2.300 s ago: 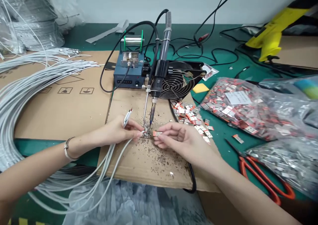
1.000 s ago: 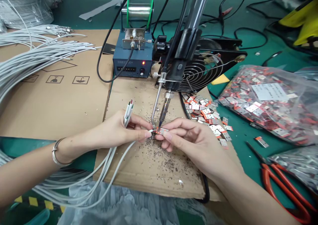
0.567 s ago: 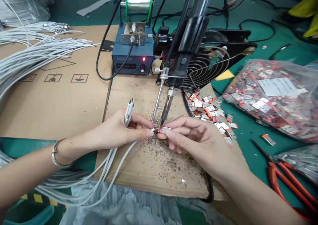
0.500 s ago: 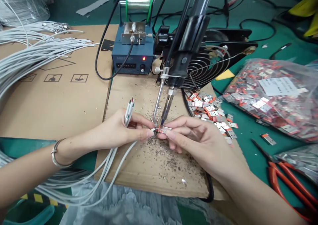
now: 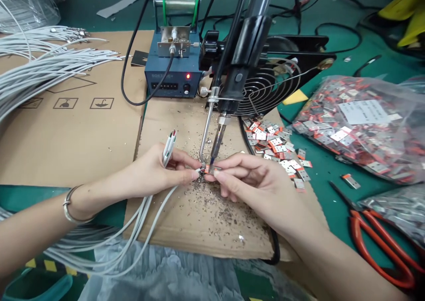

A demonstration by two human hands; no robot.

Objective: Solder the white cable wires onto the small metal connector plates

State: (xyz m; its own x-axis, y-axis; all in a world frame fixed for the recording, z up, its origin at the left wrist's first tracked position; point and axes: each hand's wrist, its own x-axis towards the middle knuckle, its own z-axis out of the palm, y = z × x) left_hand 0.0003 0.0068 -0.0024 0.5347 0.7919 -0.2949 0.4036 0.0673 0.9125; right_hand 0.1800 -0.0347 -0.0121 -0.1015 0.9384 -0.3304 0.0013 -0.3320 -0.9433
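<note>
Several white cables (image 5: 169, 148) pass through my left hand (image 5: 159, 170), whose thumb and forefinger pinch one cable end by the iron tip. Between the thumb and fingers of my right hand (image 5: 254, 181) is a small USB connector (image 5: 212, 169) with a red-orange part. The cable's wire end meets the connector just under the soldering iron (image 5: 217, 144). A thin metal solder guide tube (image 5: 206, 130) comes down beside the iron to the same spot. Fingers partly hide the joint.
Behind stands a blue solder feeder (image 5: 174, 75) with its spool, beside a black fan (image 5: 265, 88). Loose connectors (image 5: 274, 141) and a bag of connectors (image 5: 361, 128) lie right, near red-handled scissors (image 5: 381, 243). White cables (image 5: 59, 66) lie left on cardboard (image 5: 73, 150).
The view has shifted slightly, so the bench items appear further left. The connector in my right hand has turned and shows less of its flat face; both hands keep their pinch.
</note>
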